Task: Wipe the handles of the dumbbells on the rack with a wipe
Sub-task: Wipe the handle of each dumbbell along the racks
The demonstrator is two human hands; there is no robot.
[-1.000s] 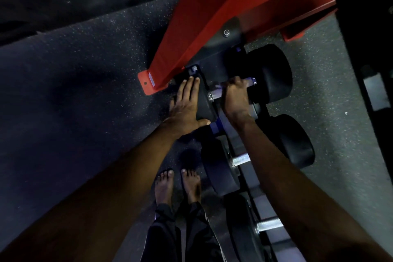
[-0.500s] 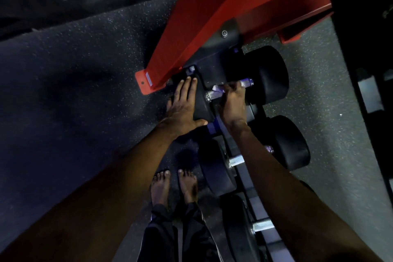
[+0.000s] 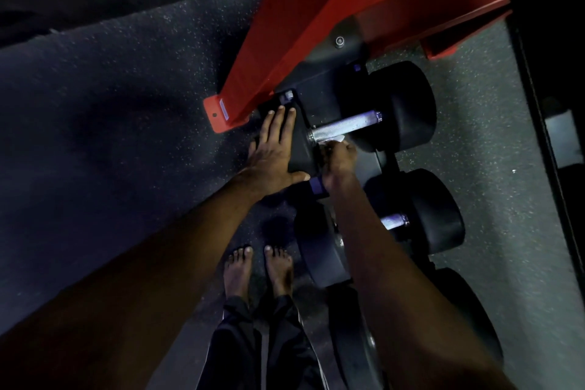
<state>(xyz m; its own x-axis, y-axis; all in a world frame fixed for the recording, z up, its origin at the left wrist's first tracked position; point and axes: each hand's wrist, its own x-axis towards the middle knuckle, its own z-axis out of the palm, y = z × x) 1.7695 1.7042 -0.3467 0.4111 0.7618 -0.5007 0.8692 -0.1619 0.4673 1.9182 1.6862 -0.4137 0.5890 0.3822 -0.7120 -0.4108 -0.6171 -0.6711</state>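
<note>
Wipe (image 3: 338,139) mostly hidden inside right hand (image 3: 337,159)

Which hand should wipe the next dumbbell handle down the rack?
Likely the right hand. It grips the white wipe beside the top handle, and the next handle lies just past its forearm. The left hand lies flat on the top dumbbell's head, holding no wipe.

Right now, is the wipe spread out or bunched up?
Bunched up: only a small crumpled white tuft of the wipe pokes from the right hand's curled fingers, beside the dumbbell handle.
</note>
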